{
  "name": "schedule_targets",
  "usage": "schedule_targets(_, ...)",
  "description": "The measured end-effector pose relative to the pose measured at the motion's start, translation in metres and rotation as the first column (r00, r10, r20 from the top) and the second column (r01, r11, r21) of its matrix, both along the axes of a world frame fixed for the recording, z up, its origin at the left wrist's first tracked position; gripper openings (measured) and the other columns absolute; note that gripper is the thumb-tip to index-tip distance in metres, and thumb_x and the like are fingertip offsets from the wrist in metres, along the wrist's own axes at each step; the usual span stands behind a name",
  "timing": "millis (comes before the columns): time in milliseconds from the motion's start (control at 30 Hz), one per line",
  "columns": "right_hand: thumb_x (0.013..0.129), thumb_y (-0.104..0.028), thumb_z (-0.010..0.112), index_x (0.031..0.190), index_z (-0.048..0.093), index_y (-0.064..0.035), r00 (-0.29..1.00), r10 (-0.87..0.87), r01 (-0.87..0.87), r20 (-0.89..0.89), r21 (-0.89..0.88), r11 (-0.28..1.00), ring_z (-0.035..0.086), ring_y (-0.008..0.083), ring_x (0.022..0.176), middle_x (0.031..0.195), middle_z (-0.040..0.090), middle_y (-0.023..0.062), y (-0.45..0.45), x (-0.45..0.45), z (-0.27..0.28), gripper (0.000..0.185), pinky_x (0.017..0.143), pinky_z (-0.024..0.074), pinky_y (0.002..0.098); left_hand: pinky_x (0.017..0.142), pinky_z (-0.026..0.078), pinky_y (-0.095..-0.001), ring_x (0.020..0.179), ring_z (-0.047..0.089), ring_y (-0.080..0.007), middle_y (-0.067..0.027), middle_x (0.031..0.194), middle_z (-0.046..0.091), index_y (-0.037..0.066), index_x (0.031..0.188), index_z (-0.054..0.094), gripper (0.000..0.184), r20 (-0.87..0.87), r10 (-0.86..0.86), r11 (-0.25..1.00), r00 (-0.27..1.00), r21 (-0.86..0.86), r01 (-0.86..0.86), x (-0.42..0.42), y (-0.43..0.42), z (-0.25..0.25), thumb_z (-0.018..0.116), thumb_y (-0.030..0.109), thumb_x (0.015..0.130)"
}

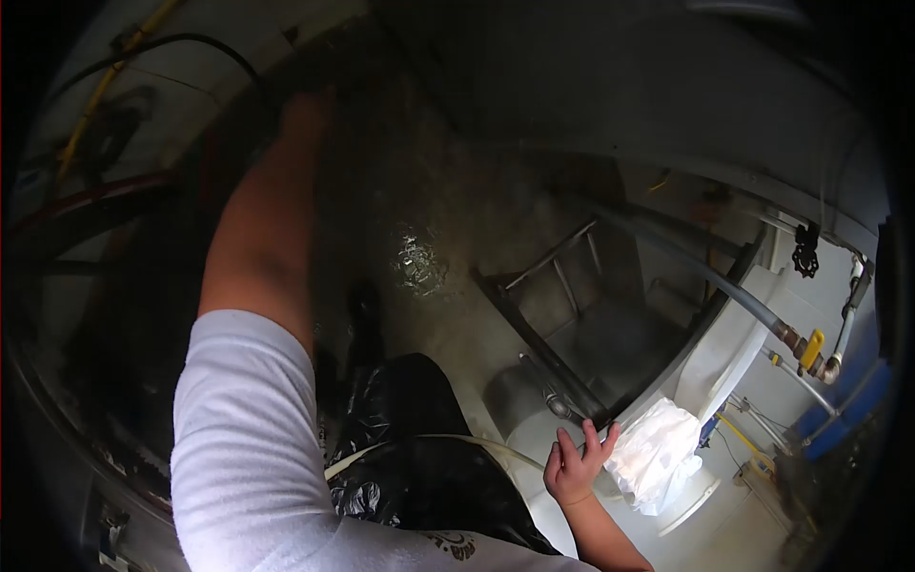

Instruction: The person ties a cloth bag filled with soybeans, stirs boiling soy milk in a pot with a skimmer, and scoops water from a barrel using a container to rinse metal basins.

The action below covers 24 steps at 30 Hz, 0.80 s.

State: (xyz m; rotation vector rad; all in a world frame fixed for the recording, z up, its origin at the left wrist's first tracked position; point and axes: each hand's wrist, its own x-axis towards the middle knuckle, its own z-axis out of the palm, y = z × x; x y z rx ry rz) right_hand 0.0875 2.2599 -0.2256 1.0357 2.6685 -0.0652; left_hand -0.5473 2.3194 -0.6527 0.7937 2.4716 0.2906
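Observation:
My left arm reaches far forward into a dark area, and my left hand [307, 116] is dim there. Its fingers cannot be made out, nor can anything they may hold. A black hose [205, 40] curves close by it. My right hand [578, 469] is at the lower right with its fingers spread, beside a dark metal rim [624, 405]. Its fingertips look close to the rim; whether they touch it I cannot tell. Just right of this hand hangs a crumpled white plastic bag [658, 453]. A black plastic apron [410, 486] covers my front.
Wet floor [419, 262] glints ahead of me. A metal frame with rungs [553, 262] stands right of centre. A grey pipe with a yellow valve handle [812, 351] crosses the right side, near a blue barrel [843, 405]. A yellow pipe [91, 110] runs up at the left.

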Motion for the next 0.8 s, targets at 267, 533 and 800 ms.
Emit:
schedule_targets(267,0.083,-0.014,0.071,0.110,0.074,-0.0101,0.999,0.004,-0.004,-0.037,-0.015,1.000,0.026,0.0598,0.145,0.145,0.048,0.0224,0.003,-0.003,0.000,0.027,0.118,0.0214,0.0688,0.094,0.057,-0.0490,0.109,0.070,-0.0398,-0.0247,0.116,0.072,-0.001,0.113,0.074,0.035,-0.068,-0.372,0.913,0.926,-0.205,0.352,-0.035,-0.003,-0.008,0.055,0.027,0.101)
schedule_targets(533,0.083,-0.019,0.074,0.111,0.074,-0.0113,0.999,-0.012,0.011,-0.043,-0.015,1.000,0.029,0.0583,0.144,0.142,0.051,0.0205,0.002,0.000,0.003,0.029,0.117,0.0223,0.0688,0.115,0.038,-0.0535,0.140,0.047,-0.0362,-0.0199,0.154,0.047,0.006,0.146,0.052,0.050,-0.258,-0.900,0.431,0.351,-0.646,0.630,0.014,-0.004,0.066,0.053,0.027,0.101)
schedule_targets(800,0.082,-0.026,0.074,0.115,0.074,-0.0157,0.991,-0.026,0.033,-0.134,0.046,0.998,0.038,0.0536,0.139,0.136,0.056,0.0138,0.002,-0.002,0.017,0.035,0.111,0.0288,0.0716,0.119,0.031,-0.0530,0.142,0.041,-0.0343,-0.0182,0.154,0.044,0.008,0.146,0.049,0.057,0.146,-0.704,0.501,0.695,-0.591,0.632,0.168,-0.071,0.111,0.049,0.043,0.100)
